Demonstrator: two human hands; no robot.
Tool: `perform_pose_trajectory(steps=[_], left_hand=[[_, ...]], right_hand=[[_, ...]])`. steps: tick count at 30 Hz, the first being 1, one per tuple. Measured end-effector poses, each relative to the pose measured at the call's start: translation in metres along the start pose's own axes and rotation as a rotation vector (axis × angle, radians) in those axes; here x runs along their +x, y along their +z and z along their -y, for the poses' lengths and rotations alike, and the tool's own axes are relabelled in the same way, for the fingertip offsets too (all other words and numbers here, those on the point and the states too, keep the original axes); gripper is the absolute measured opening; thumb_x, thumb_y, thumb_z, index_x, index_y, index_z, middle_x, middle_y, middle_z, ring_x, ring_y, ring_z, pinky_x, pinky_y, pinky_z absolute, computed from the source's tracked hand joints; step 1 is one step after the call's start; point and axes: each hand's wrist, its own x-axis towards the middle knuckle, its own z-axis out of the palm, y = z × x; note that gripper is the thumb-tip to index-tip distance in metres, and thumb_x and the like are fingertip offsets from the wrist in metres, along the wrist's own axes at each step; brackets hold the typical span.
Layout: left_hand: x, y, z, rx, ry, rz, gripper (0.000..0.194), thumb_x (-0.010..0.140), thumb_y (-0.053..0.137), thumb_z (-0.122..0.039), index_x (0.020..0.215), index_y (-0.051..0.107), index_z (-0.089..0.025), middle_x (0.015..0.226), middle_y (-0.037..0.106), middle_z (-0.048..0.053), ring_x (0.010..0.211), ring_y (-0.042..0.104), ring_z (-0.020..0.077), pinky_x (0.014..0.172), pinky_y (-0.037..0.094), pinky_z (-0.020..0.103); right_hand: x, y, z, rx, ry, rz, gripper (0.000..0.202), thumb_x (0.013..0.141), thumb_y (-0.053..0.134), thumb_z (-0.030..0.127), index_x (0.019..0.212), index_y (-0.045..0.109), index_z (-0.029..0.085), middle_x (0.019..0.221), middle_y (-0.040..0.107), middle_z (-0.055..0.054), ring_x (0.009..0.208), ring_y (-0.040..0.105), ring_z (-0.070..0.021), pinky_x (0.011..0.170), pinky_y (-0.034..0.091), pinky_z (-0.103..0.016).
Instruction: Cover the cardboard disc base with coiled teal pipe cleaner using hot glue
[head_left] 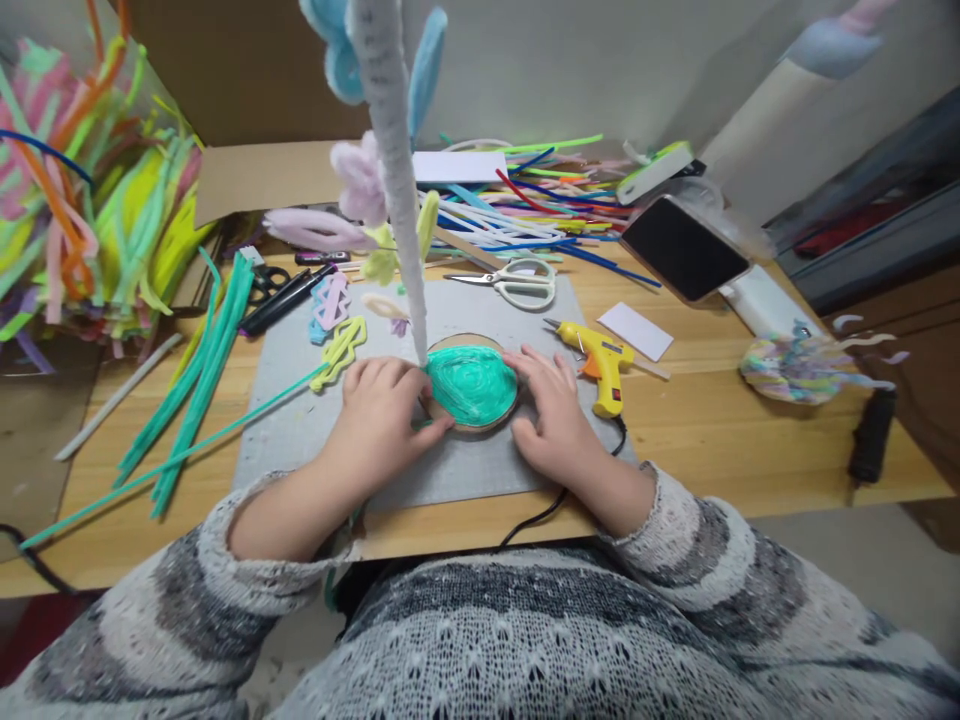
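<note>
A round disc (472, 385) covered with coiled teal pipe cleaner lies on the grey mat (300, 440). My left hand (386, 410) is at its left edge, thumb at the lower rim, with the fingers curled near the base of a tall white wrapped stem (401, 200). My right hand (551, 415) rests against the right edge, its fingers spread and nothing visible in it. Pastel fuzzy flowers (360, 180) and leaves are attached along the stem. A long teal pipe cleaner (187, 458) runs from the left up to a yellow-green bent piece (340, 352).
Right of the mat's middle lies a yellow glue gun (600, 360) with a black cord. White-handled scissors (525, 284) are behind the disc. A phone (684, 248) sits at the right, teal pipe cleaners (202, 380) at the left, and many coloured ones (510, 215) at the back.
</note>
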Motion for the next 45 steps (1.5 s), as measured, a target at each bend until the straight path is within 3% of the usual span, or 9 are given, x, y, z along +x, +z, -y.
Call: perform_pose_trajectory(steps=[3,6,10,18,27,35,42,45], left_hand=[[0.0,-0.001,0.0,-0.017,-0.002,0.008,0.025,0.079,0.067,-0.042,0.089,0.058,-0.021,0.097,0.06,0.006,0.103,0.052,0.0277,0.096,0.033,0.044],[0.001,-0.001,0.0,-0.026,-0.012,0.009,0.027,0.078,0.069,-0.043,0.089,0.058,-0.021,0.096,0.06,0.006,0.102,0.051,0.0281,0.096,0.033,0.045],[0.001,0.0,0.0,-0.038,-0.019,0.008,0.026,0.079,0.068,-0.043,0.088,0.058,-0.021,0.097,0.059,0.006,0.102,0.051,0.0282,0.096,0.033,0.045],[0.001,0.0,0.0,-0.065,-0.023,0.01,0.024,0.079,0.068,-0.041,0.085,0.059,-0.02,0.095,0.059,0.006,0.101,0.051,0.0278,0.096,0.034,0.045],[0.001,0.001,0.001,-0.055,-0.022,0.013,0.024,0.079,0.068,-0.042,0.087,0.059,-0.021,0.096,0.059,0.007,0.101,0.051,0.0276,0.095,0.034,0.044],[0.001,0.001,0.0,-0.054,-0.019,0.011,0.024,0.079,0.068,-0.042,0.086,0.058,-0.021,0.096,0.058,0.007,0.101,0.051,0.0276,0.095,0.034,0.044],[0.001,0.002,0.002,-0.07,-0.013,0.009,0.024,0.079,0.068,-0.041,0.086,0.058,-0.02,0.096,0.058,0.006,0.102,0.051,0.0277,0.095,0.033,0.045],[0.001,0.002,0.002,-0.065,-0.013,0.008,0.024,0.079,0.068,-0.041,0.086,0.058,-0.021,0.095,0.058,0.006,0.101,0.051,0.0278,0.094,0.034,0.045]], right_hand=[[0.0,0.003,-0.002,0.119,0.032,-0.037,0.066,0.066,0.045,0.011,0.131,0.047,0.016,0.14,0.054,-0.016,0.136,0.044,-0.029,0.116,0.023,-0.059],[0.004,0.004,-0.007,0.41,0.142,-0.071,0.064,0.067,0.043,0.009,0.13,0.043,0.018,0.136,0.057,-0.016,0.129,0.052,-0.0239,0.111,0.038,-0.049],[0.011,0.001,-0.014,0.649,0.25,-0.05,0.063,0.067,0.04,0.006,0.128,0.039,0.019,0.131,0.06,-0.015,0.126,0.055,-0.0217,0.11,0.04,-0.049],[0.01,0.007,-0.016,0.62,0.189,-0.092,0.061,0.067,0.043,0.005,0.126,0.039,0.019,0.125,0.059,-0.013,0.119,0.057,-0.0215,0.109,0.039,-0.047],[0.008,0.009,-0.019,0.489,0.205,-0.143,0.056,0.066,0.047,0.008,0.121,0.046,0.022,0.1,0.055,-0.006,0.101,0.056,-0.0213,0.098,0.045,-0.044],[0.012,0.002,-0.011,0.659,0.241,-0.269,0.028,0.078,0.062,0.026,0.105,0.054,0.025,0.093,0.059,-0.002,0.085,0.059,-0.0169,0.083,0.053,-0.036],[0.009,-0.004,0.0,0.844,0.371,-0.333,0.02,0.061,0.084,0.026,0.073,0.068,0.022,0.07,0.07,0.0,0.065,0.065,-0.0156,0.064,0.058,-0.033],[0.009,-0.005,0.002,0.879,0.396,-0.354,0.02,0.057,0.086,0.027,0.069,0.071,0.022,0.068,0.072,0.0,0.063,0.067,-0.0159,0.063,0.06,-0.033]])
